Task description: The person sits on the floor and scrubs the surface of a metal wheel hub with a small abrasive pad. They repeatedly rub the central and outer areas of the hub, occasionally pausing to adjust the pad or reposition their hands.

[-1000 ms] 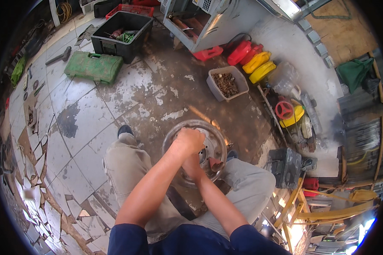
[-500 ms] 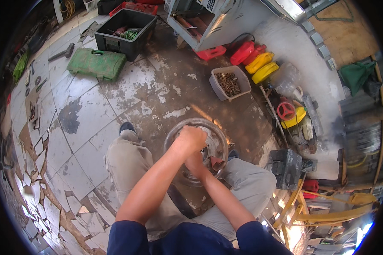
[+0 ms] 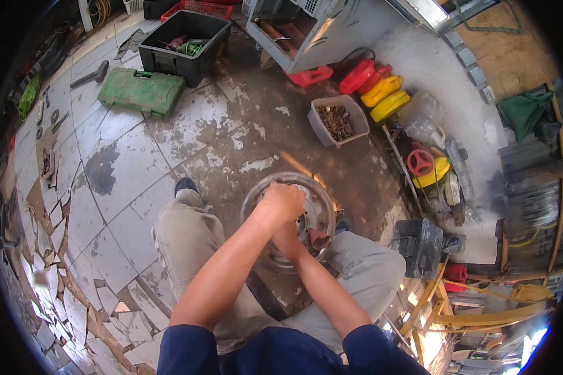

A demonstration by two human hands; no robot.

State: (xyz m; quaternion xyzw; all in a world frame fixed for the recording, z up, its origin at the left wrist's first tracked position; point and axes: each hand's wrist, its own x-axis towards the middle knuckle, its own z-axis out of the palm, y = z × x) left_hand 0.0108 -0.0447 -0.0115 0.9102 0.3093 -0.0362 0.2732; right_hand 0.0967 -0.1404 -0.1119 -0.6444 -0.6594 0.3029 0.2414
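A round metal wheel rim (image 3: 323, 200), worn and greyish, lies on the floor between my legs. Over its middle my left hand (image 3: 283, 202) is closed in a fist, and whatever it holds is hidden under the knuckles. My right hand (image 3: 285, 239) is just below it, close against it over the rim; its fingers are mostly hidden. A curled reddish-brown piece (image 3: 319, 239), perhaps sandpaper, sits on the right side of the rim. Holes show in the rim's centre beside my hands.
A grey tub (image 3: 315, 118) of rusty bolts stands ahead. A green case (image 3: 141, 92), a black crate (image 3: 150, 60) and a hammer (image 3: 91, 76) are at the far left. On the right are yellow jugs (image 3: 390, 105), a black box (image 3: 417, 248) and a yellow frame (image 3: 428, 303). Broken tiles (image 3: 75, 315) cover the left floor.
Almost nothing differs. Both hands stay together over the rim, with only a very slight shift.
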